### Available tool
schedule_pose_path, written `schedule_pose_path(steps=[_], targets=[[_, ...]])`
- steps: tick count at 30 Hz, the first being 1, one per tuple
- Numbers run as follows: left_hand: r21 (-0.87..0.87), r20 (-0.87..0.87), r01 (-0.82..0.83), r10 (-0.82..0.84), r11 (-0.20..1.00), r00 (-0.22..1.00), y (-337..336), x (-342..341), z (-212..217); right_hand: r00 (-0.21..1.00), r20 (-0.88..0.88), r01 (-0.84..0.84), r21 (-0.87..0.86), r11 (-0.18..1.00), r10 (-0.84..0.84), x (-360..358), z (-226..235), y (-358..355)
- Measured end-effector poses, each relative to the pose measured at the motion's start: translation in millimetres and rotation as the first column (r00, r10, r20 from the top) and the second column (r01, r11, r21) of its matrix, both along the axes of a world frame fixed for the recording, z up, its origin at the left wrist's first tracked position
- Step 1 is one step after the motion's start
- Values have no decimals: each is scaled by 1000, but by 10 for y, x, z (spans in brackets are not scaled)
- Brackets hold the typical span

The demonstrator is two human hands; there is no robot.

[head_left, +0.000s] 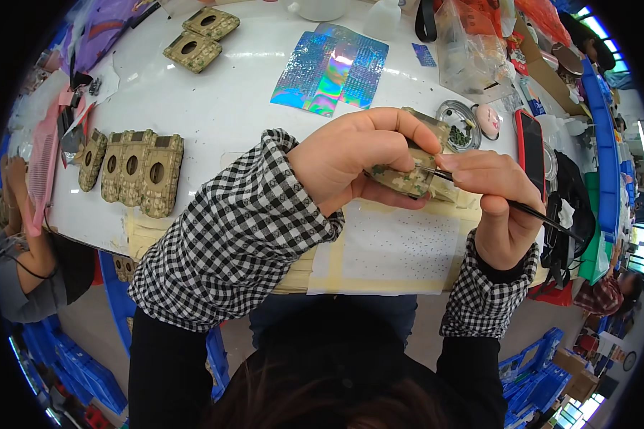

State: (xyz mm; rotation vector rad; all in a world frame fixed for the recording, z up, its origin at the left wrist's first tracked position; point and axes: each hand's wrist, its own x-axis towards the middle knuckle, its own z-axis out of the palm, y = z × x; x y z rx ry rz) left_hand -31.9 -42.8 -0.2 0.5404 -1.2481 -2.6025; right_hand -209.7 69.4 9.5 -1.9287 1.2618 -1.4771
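Note:
My left hand (pixel 347 157) is closed around a camouflage-patterned toy tank hull (pixel 401 182), held above the front of the table. Pinched in my right hand (pixel 504 186) is a pair of dark tweezers (pixel 544 216), whose tips meet the hull beside my left fingertips. Whether a tiny part sits between the tips, I cannot tell. Another camouflage piece (pixel 431 123) shows partly behind my left fingers. Just beyond my hands, a round metal dish (pixel 447 107) holds small dark green parts. Below them lies a white sheet (pixel 386 250) dotted with many tiny dark specks.
Several camouflage hulls (pixel 130 168) stand in a row at left, with two more (pixel 193 50) at the far left. A shiny holographic sheet (pixel 329 68) lies ahead. At right are a red-edged phone (pixel 529 146) and a black bag (pixel 572 207). Another person's arm (pixel 32 250) is at far left.

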Motion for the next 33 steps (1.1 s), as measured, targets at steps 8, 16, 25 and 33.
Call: schedule_pose_path(steps=[8,16,25,33], targets=[[-81,-22,-17,16,997,1000,1,7,-26,999,27,19,-2,1000,-19,-4,-25,6],[-478,-25,-50,44,877,999,-17,13,-60,996,85,-8,3,1000,8,-32,-39,4],[-603,-133,-100,24,792,991,-24,16,-72,993,114,2,49,999,-7,-25,-44,-22],[-581,-152,-97,10,808,988,-16,16,-83,996,85,-5,53,999,0,-35,-53,-28]])
